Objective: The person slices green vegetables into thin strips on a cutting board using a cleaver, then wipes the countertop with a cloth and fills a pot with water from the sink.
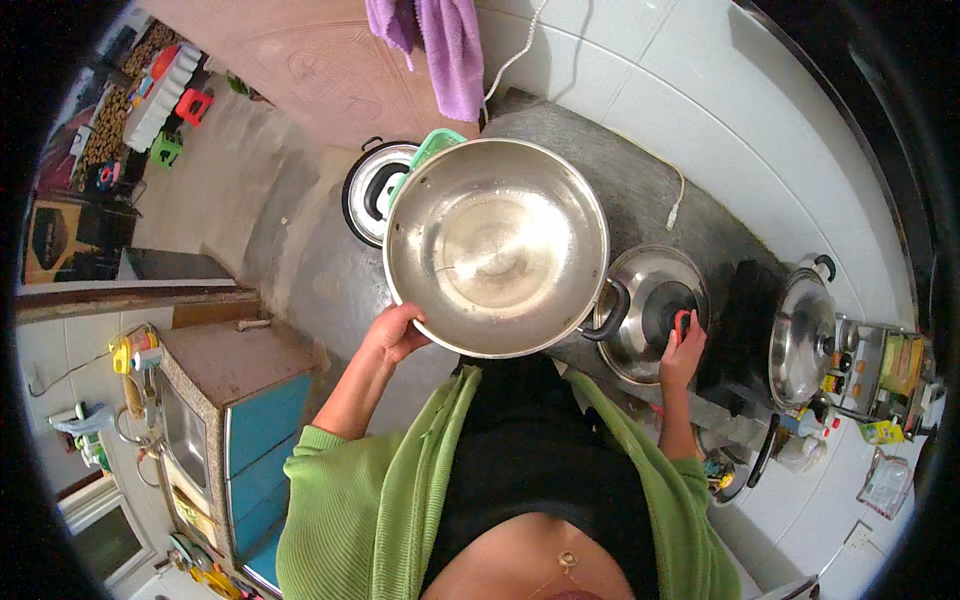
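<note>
In front of me is a wide stainless-steel wok (502, 232), its shiny inside facing up with a few water drops in it. My left hand (396, 334) grips its near-left rim, thumb over the edge. A black loop handle (615, 311) sticks out from the wok's right side. Just to the right is a round metal pot lid (630, 281) with a black and red knob (670, 307). The fingers of my right hand (682, 351) are closed on that knob. What lies under the lid is hidden.
Behind the wok are a green plastic basket (437, 142) and a smaller lidded pot (367, 176). A large lidded pot (802, 337) stands at right, past a white cable (673, 214). A purple towel (454, 60) hangs ahead. The sink cabinet (262, 442) is at left.
</note>
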### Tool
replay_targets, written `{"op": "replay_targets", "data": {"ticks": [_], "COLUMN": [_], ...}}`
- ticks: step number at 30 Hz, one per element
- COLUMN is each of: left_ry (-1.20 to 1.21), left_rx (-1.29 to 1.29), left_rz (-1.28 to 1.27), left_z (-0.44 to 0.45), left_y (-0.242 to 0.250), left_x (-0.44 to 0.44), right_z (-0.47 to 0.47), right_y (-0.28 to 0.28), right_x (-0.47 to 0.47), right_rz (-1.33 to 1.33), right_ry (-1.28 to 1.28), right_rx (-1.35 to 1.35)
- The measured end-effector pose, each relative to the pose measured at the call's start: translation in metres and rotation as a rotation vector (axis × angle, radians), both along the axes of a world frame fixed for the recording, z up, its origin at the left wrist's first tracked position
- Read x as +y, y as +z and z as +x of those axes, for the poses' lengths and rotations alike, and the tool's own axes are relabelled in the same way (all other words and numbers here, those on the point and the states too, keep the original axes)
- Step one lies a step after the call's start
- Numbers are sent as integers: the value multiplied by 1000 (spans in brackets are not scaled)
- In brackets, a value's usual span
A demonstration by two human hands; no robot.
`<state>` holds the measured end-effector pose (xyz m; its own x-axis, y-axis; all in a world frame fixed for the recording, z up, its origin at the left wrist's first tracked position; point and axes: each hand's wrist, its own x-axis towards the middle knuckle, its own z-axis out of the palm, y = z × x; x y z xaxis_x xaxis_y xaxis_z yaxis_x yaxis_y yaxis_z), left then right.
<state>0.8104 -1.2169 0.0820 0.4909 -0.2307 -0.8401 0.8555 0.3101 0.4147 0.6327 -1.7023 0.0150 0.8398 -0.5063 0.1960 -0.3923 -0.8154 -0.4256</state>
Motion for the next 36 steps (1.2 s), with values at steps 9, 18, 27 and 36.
{"op": "replay_targets", "data": {"ticks": [9, 18, 27, 36], "left_ry": [27, 199, 523, 974], "left_rx": [-52, -117, -180, -288], "left_rz": [-10, -40, -91, 256], "left_z": [-15, -61, -176, -277], "left_y": [-5, -38, -32, 29], "left_x": [-4, -12, -23, -119], "right_z": [4, 77, 119, 190], "right_y": [14, 83, 101, 93], "right_x": [2, 73, 105, 107], "right_rz": [-312, 1554, 1622, 1552], "right_ry": [14, 482, 501, 900], "right_rx": [88, 155, 300, 1017]}}
